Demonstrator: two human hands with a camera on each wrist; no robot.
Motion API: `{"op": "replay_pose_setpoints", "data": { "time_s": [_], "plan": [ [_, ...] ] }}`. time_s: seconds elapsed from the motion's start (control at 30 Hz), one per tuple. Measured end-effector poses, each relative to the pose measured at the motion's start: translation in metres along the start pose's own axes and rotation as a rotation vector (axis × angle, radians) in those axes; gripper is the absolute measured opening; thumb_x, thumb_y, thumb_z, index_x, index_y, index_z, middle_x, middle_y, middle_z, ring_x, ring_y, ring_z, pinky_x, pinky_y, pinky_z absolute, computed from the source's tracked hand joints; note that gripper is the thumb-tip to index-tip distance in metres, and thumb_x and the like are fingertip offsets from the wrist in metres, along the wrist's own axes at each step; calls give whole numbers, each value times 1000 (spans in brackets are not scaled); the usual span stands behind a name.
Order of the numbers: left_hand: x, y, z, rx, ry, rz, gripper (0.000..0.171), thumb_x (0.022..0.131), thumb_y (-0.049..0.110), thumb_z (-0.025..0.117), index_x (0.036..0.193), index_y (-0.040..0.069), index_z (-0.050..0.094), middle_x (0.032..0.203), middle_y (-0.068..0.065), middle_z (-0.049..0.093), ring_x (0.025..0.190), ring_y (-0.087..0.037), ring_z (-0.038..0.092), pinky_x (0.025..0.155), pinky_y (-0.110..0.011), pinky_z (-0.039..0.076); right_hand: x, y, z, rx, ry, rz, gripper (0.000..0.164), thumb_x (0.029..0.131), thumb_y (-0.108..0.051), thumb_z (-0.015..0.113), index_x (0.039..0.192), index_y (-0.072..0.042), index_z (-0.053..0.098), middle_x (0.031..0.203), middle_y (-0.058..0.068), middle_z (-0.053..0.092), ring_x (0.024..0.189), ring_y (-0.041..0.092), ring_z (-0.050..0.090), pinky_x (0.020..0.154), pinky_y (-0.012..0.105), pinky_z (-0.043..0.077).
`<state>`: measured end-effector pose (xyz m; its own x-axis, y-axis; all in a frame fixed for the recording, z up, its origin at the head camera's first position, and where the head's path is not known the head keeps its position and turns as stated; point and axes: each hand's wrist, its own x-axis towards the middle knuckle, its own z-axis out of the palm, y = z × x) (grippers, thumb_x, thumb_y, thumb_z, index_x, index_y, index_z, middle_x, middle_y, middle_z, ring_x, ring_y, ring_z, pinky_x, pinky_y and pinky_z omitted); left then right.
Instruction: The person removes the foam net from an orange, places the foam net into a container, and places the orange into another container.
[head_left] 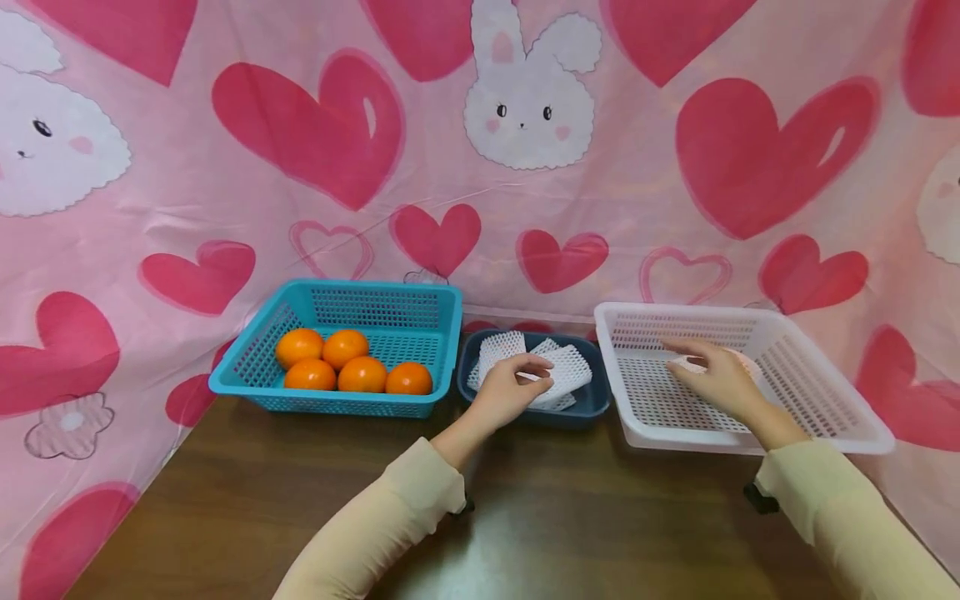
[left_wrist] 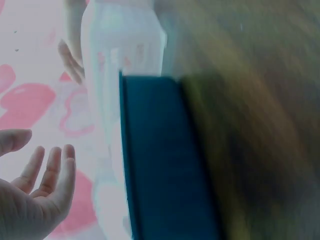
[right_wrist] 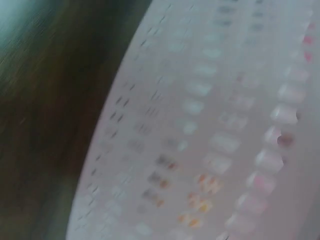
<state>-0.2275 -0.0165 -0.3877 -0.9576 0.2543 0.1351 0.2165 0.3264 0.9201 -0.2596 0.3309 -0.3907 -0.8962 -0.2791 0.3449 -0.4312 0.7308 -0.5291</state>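
My left hand (head_left: 512, 385) hovers over a small dark blue basket (head_left: 596, 408) of white foam net sleeves (head_left: 567, 367). Its thumb and fingers are apart with nothing between them, as the left hand (left_wrist: 42, 195) in the left wrist view also shows. Inside the white basket (head_left: 630, 429), my right hand (head_left: 716, 381) has its thumb and fingers spread. Partly hidden behind that hand is a pale orange, foam-covered round fruit (head_left: 747, 365). Orange specks (right_wrist: 200, 195) show through the basket holes in the blurred right wrist view.
A turquoise basket (head_left: 333, 402) at the left holds several oranges (head_left: 362, 375). All the baskets stand in a row at the back of the brown wooden table (head_left: 570, 508). A pink heart-patterned cloth (head_left: 442, 183) hangs right behind them.
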Motion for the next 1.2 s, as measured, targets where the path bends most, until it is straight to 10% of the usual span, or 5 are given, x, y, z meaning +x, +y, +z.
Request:
{"op": "replay_pose_setpoints", "data": {
  "time_s": [0.33,0.63,1.2],
  "plan": [
    [5,3,50,-263,-51,-41,22,95,7,72,116,-1,73,101,-8,73,86,-21,71,75,-26,57,-5,32,-20,-101,-40,85,43,96,-10,69,134,8,59,131,39,55,121,57,50,95,72,39],
    [11,3,84,-510,-118,-238,48,96,4,67,142,-2,55,124,-18,68,109,-36,69,85,-40,59,-4,53,-23,-174,-118,157,66,89,-16,80,138,14,47,136,43,42,127,61,37,102,74,30],
    [14,14,115,-656,-64,-314,68,89,-12,66,150,3,40,105,-9,61,89,-22,68,84,-41,59,-2,84,-21,-259,-231,174,96,75,-19,91,145,15,35,140,45,33,129,63,31,106,73,26]
  ]
}}
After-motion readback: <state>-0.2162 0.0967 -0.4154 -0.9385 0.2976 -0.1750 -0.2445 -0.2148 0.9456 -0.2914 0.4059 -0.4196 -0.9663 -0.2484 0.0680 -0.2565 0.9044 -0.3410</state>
